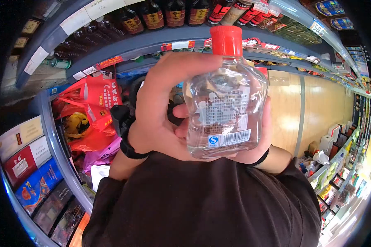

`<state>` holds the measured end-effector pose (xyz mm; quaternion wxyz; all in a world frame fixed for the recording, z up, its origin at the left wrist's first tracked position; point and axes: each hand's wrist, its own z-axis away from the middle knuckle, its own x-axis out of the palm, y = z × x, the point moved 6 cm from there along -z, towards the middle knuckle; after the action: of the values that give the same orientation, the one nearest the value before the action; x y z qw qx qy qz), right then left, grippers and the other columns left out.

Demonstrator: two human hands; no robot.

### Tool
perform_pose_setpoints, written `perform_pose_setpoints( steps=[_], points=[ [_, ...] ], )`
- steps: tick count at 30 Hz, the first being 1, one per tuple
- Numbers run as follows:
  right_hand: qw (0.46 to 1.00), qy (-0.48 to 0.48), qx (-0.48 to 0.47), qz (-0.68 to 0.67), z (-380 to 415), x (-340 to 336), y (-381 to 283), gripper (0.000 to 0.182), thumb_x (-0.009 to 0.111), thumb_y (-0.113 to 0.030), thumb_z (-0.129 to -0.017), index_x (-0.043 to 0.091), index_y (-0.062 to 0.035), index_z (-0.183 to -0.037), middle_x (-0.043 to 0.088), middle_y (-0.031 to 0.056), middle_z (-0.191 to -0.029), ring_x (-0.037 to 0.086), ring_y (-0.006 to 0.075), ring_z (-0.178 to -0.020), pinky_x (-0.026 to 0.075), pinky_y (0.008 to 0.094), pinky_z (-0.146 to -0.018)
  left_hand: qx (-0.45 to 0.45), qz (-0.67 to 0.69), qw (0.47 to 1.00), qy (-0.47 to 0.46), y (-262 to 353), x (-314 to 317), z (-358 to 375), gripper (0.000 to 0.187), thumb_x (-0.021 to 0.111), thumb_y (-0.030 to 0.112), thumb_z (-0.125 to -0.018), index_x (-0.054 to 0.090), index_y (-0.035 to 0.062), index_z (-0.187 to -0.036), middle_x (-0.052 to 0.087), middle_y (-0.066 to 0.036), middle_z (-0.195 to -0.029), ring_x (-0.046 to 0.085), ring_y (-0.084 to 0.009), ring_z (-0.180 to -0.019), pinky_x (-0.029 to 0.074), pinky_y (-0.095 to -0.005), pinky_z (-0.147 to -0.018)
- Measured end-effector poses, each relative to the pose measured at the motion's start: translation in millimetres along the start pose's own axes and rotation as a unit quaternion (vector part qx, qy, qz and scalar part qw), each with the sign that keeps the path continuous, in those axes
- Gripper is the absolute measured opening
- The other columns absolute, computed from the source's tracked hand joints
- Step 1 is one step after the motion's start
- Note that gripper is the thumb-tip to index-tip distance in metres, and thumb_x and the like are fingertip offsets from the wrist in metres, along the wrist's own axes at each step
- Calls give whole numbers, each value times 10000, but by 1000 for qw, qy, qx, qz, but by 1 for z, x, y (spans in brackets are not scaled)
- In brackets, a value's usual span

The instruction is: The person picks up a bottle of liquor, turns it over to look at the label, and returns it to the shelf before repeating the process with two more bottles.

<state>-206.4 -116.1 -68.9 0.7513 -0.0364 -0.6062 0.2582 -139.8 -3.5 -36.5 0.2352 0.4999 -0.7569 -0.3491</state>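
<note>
Here, both hands were raised close to the camera and together held a small clear glass bottle [224, 111] with a red screw cap [226, 40]. The bottle stood nearly upright, its cap on top, in the middle of the view and in front of the shelves. The left hand [163, 111] wrapped the bottle's left side, its fingers curled across the shoulder just under the cap and its thumb pressed against the glass near the middle. The right hand [257, 140] cupped the bottle from behind and below, and only its fingers and palm edge showed past the right side and base; those fingers were closed on the glass. The bottle's back label [224, 109] faced the camera with small printed text, and a white barcode sticker [231, 138] with a blue round mark sat lower down. The liquid inside looked clear. A dark band sat on each wrist [132, 150], and dark sleeves [202, 201] filled the lower part of the view.

Behind the hands, a row of dark bottles with yellow labels [152, 18] stood on an upper shelf [123, 45] with price tags along its edge. To the left lay red plastic bags [97, 99], and further left sat boxed goods in red and blue [29, 173]. A wooden floor [317, 107] ran along the aisle to the right.
</note>
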Motion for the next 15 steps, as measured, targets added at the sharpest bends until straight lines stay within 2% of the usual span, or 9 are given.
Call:
perform_pose_setpoints(
  steps=[9, 11, 14, 15],
  points=[
    [998, 7, -26, 53, -6, 4, 2, 844, 387, -624, -967, 124, -73, -1550, 358, 167, -1502, 459, 312, -1319, 409, 474, -1076, -14, 17, 999, 26, -3, -2, 8, 863, 907, 204, -558, 504, -18, -1288, 588, -144, -1232, 607, -277, -1076, 465, -375, -924],
    [986, 2, -113, 124, -13, 13, -7, 864, 360, -650, -964, 134, -52, -1546, 368, 166, -1497, 447, 296, -1327, 390, 460, -1089, -46, 5, 999, 6, -5, -6, 9, 902, 917, 209, -556, 480, -18, -1312, 568, -146, -1262, 605, -278, -1084, 463, -368, -935],
    [974, -6, -155, 167, -17, 12, -10, 889, 329, -675, -960, 142, -30, -1542, 368, 166, -1497, 435, 280, -1334, 368, 448, -1102, -8, 3, 1000, -2, -6, -6, 6, 938, 927, 221, -556, 460, -20, -1333, 559, -157, -1270, 600, -274, -1098, 462, -357, -940],
    [976, -10, -142, 167, -17, 12, -9, 910, 310, -691, -955, 141, -16, -1541, 365, 166, -1497, 431, 272, -1337, 352, 437, -1111, -7, 5, 1000, -1, -7, -5, 6, 938, 927, 221, -556, 460, -20, -1333, 559, -157, -1270, 600, -274, -1098, 462, -357, -940]
  ],
)
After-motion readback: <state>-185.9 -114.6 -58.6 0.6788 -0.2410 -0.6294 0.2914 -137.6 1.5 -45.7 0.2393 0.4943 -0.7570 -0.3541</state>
